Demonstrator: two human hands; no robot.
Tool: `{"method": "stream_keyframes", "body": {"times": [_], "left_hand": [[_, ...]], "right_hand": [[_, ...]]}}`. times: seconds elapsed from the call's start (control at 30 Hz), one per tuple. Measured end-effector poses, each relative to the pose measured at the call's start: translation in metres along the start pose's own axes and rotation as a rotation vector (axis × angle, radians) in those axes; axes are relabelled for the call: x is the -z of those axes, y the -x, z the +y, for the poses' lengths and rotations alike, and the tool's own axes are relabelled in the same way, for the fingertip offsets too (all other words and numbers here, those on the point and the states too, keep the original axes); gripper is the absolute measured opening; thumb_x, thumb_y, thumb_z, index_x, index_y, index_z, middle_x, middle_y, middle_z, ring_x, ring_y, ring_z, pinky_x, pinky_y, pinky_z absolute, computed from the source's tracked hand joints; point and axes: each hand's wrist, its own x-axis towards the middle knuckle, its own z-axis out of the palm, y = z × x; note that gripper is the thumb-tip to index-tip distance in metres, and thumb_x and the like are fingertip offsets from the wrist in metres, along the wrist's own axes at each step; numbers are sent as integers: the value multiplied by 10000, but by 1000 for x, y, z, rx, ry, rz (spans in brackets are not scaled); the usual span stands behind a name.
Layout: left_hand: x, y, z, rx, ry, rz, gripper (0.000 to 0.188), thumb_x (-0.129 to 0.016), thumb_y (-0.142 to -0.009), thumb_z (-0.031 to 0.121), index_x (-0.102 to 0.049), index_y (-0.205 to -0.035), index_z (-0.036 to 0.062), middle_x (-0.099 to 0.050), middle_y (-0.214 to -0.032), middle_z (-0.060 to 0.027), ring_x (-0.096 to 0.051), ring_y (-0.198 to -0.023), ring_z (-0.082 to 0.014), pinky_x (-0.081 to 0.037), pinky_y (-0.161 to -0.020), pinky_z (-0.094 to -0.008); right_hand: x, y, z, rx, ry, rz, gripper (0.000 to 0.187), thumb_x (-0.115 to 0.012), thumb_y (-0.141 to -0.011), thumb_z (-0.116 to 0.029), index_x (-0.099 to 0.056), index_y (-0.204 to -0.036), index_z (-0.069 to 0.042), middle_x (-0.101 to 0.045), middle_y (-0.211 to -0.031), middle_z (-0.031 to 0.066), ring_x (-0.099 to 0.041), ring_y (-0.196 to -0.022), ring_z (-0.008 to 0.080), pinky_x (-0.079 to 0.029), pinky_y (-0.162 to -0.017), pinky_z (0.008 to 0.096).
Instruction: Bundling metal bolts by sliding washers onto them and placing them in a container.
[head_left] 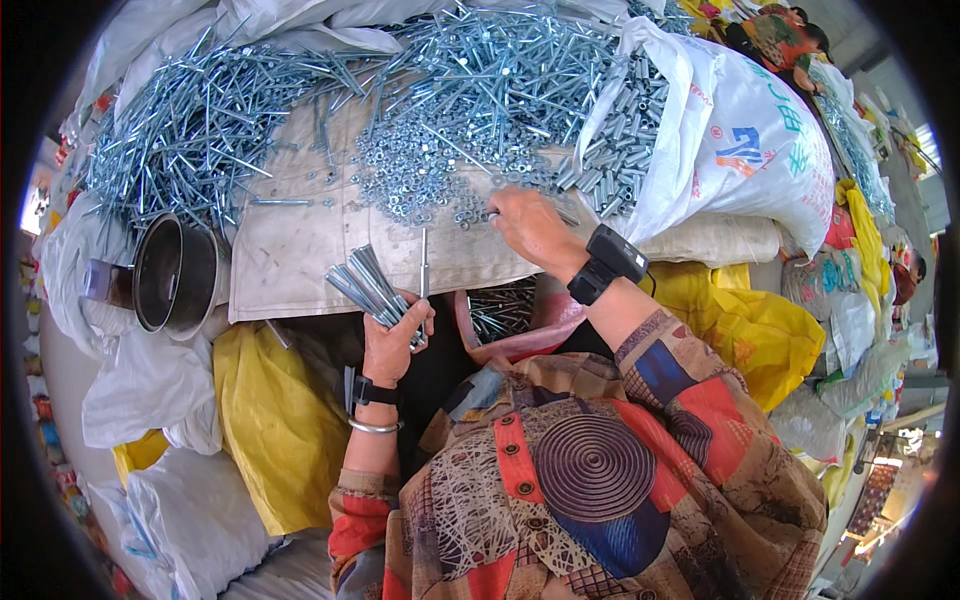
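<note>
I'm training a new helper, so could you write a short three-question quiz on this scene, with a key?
1. Which of the person's hands grips the bundle of metal rods?
2. True or false: the round metal pot is left of the small nuts on the cloth.
3. Fill in the blank: at the open mouth of the printed white sack lie short metal ____.

Key:
1. The left hand.
2. True.
3. Tubes.
</note>
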Motion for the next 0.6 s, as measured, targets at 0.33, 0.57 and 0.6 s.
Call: {"method": "stream_keyframes", "body": {"times": [0.33, 0.57, 0.6], "left_hand": [[3, -4, -3, -6, -191, -66, 135, -701, -863, 95, -594, -907, 25, -639, -748, -70, -590, -600, -118, -412, -461, -227], [-4, -3, -6, -21, -259, -71, 180, -740, -847, 186, -660, -892, 31, -634, -680, -6, -581, -587, -68, -421, -498, -216], [-5, -3, -4, -14, -276, -74, 175, -738, -848, 179, -661, -894, 29, -634, -682, -6, -580, -587, -69, -424, -503, -219]], "right_hand": [[2, -8, -6, 27, 93, -201, 95, -601, -765, -7, -578, -854, 15, -595, -846, 240, -589, -818, 431, -478, -724, 463], [16, -3, -32, -256, -552, -146, 162, -643, -790, 39, -601, -947, 45, -629, -799, 64, -614, -747, 127, -498, -674, 276], [20, -4, -41, -299, -611, -162, 171, -653, -794, 44, -603, -957, 44, -623, -796, 45, -605, -754, 95, -496, -670, 253]]}}
